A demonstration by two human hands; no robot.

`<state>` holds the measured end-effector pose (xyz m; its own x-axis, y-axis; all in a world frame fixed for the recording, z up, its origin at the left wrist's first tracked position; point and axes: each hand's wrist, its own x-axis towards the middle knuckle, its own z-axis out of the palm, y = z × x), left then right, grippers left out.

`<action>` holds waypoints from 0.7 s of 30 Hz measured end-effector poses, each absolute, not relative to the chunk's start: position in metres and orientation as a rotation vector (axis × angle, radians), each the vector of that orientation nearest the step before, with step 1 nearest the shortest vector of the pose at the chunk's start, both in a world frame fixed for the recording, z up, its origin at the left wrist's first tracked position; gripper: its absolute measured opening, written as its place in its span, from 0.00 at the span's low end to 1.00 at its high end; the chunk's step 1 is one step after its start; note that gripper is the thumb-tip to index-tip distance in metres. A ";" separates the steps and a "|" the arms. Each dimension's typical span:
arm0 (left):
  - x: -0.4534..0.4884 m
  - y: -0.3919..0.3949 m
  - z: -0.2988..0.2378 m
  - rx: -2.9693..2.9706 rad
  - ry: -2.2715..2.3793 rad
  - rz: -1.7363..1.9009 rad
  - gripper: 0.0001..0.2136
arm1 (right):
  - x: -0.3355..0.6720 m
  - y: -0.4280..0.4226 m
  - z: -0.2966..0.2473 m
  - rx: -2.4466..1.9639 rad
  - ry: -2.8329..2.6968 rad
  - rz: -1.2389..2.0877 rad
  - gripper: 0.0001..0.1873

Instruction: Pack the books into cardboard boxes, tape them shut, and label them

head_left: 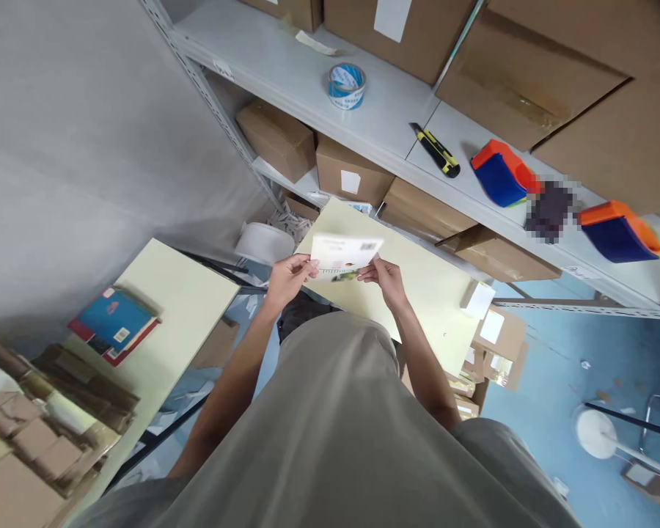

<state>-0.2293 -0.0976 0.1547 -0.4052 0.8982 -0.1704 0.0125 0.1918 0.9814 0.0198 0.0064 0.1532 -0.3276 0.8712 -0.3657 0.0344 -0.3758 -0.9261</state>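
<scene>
Between my two hands is a white booklet [344, 251] with a dark barcode-like patch at its upper right corner and small red print. A row of short dark marks, perhaps a spiral binding, crosses it, with a green picture below; motion blurs the details. My left hand [294, 275] pinches the left edge, thumb on top. At the lower right edge, my right hand [383, 277] closes its fingers on the same booklet. Both hands are above a pale yellow table [429, 293] directly before my body.
A shelf ahead bears a tape roll [346, 86], a box cutter [435, 150], blue-and-orange holders [503, 174] and cartons [399, 33]. More boxes [352, 170] fill the lower shelf. Left, a side table [192, 308] carries blue and red books [114, 323] and stacked cardboard [38, 433]. A white box [478, 299] stands right.
</scene>
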 end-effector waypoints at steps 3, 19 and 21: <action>-0.229 -0.092 0.143 0.833 1.616 1.292 0.27 | 0.021 0.005 0.144 -1.402 -1.125 1.845 0.35; -0.268 -0.018 0.025 0.638 1.725 1.109 0.22 | -0.038 0.036 0.036 -1.458 -0.945 1.818 0.35; -0.274 0.010 0.019 0.659 1.763 1.090 0.19 | -0.057 0.060 0.025 -1.510 -0.915 1.770 0.30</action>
<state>-0.2743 0.0101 0.0192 -0.4245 0.7974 -0.4288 -0.0273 0.4621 0.8864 -0.0574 0.0601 0.0246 -0.1440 0.8218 -0.5513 -0.0256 -0.5600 -0.8281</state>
